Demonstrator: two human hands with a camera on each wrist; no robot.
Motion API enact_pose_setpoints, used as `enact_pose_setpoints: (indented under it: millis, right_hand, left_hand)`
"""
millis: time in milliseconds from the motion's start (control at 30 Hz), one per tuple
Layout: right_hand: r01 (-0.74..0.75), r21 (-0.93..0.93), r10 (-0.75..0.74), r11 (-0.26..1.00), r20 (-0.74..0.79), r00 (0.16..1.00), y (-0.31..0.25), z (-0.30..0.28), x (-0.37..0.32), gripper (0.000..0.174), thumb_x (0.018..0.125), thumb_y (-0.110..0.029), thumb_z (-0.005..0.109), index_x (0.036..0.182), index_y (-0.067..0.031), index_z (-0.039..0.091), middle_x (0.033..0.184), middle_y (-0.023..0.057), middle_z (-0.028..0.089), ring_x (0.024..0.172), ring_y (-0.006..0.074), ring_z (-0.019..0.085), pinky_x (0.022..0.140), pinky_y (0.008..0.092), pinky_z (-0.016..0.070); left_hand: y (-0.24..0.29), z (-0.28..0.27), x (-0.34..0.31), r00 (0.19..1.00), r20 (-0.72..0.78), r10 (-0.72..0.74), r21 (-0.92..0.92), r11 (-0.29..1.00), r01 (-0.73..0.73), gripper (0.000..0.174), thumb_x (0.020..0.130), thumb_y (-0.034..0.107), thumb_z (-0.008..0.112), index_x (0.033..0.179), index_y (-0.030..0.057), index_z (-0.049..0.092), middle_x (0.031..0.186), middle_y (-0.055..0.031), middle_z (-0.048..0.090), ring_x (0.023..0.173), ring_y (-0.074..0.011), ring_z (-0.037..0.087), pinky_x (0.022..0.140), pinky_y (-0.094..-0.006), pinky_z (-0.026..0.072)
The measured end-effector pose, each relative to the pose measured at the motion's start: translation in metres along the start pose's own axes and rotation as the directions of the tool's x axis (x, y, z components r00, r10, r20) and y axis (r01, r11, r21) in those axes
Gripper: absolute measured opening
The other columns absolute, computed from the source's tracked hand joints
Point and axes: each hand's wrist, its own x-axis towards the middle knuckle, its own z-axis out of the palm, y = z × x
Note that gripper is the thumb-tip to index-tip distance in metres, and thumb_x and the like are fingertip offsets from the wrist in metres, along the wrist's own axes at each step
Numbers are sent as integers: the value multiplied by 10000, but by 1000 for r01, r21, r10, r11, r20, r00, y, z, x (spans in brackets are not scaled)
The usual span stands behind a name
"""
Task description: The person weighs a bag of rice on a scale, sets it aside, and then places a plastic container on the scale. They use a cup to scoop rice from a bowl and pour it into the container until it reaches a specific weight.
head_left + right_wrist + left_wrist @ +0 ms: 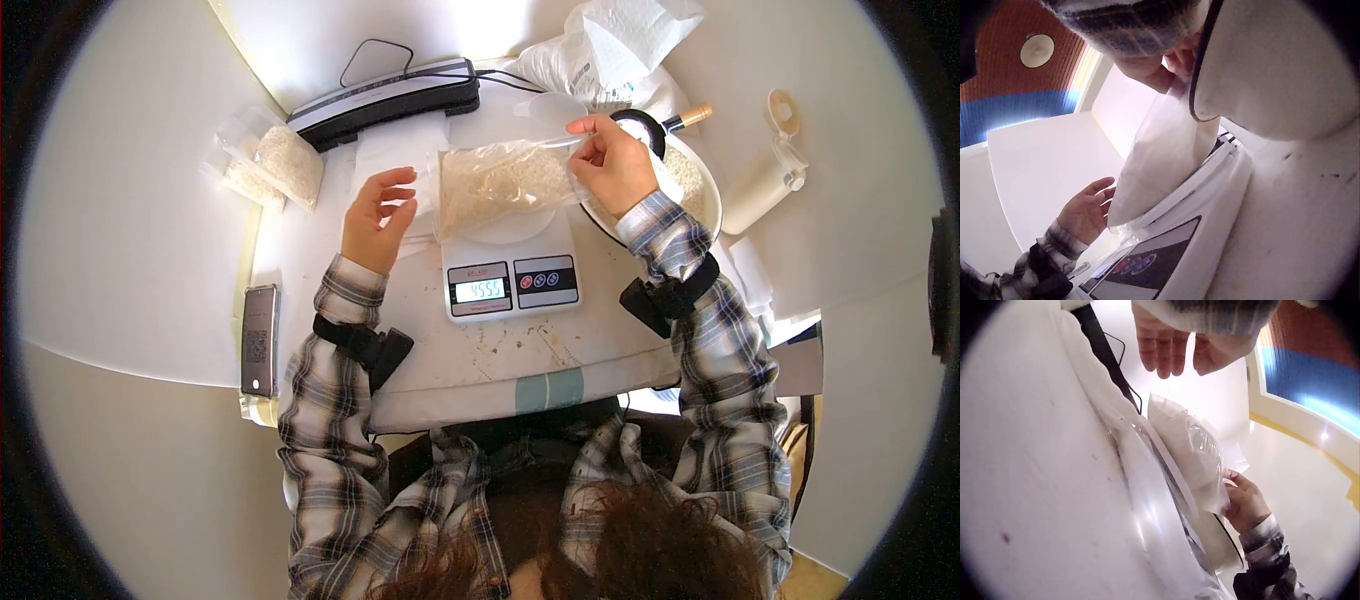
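Observation:
A clear plastic bag filled with pale, rice-like grains lies on a white digital kitchen scale whose display is lit. My right hand pinches the bag's gathered right end, and the right wrist view shows those fingers partly behind a bowl. Just off the bag's left end is my left hand, its fingers loosely bent with nothing in them. In the left wrist view that hand hangs apart from the bag.
A bowl of similar grains stands at the right, a wooden-handled utensil over it. Behind lie a vacuum sealer with a cable and a large white sack. Filled bags and a phone are left; a lidded container is right.

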Motion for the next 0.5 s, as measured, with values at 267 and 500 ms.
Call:
enact_pose_setpoints:
  millis: [267,500]
  right_hand:
    - [-25,109,22,994,21,1000,-2,2,6,281,691,-4,617,965,-55,591,649,77,611,592,174,600,594,285,476]
    - [49,199,-49,979,-6,999,-38,4,16,288,700,5,610,978,-61,580,644,71,605,592,171,597,589,278,472]
  left_hand:
    - [11,15,-8,988,143,-51,184,983,25,612,766,217,691,1294,64,422,1242,-68,495,998,-175,517,803,-285,443]
    - [15,20,-10,988,141,-68,212,977,37,725,713,196,747,1324,64,378,1273,-72,465,1008,-181,526,799,-284,449]
